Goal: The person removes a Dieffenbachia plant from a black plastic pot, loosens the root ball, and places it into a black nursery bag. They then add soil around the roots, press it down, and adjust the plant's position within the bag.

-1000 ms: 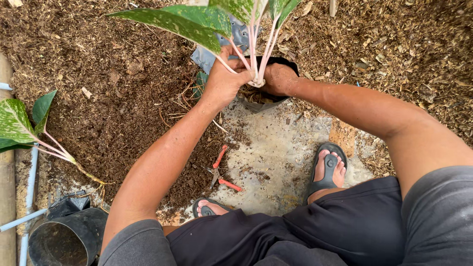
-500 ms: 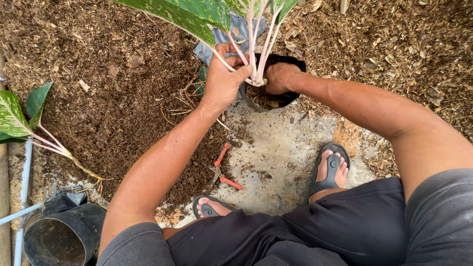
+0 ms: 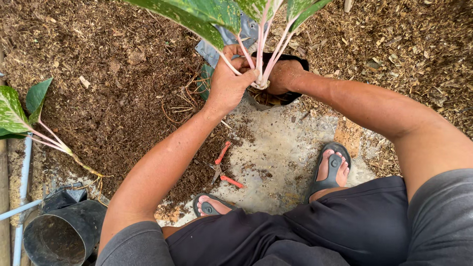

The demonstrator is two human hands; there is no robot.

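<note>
A plant with pink stems [image 3: 261,54] and green speckled leaves stands in a black plastic grow bag [image 3: 295,63] partly filled with coarse brown mix. My left hand [image 3: 229,81] grips the stems near their base, thumb against them. On the other side my right hand [image 3: 285,76] presses down into the bag beside the stem base, fingers hidden in the mix. Both hands touch the plant's base at the bag's mouth.
Brown mulch [image 3: 113,64] covers the ground around a bare concrete patch [image 3: 281,148]. Red-handled snips [image 3: 222,167] lie there between my sandalled feet. Another pink-stemmed plant [image 3: 34,123] lies at the left. Further down is a black pot [image 3: 64,231], beside a pale pipe [image 3: 22,197].
The view has shifted slightly, so the plant and bag sit higher in frame. Both hands stay at the stem base in the bag, the right pressing a little deeper.
</note>
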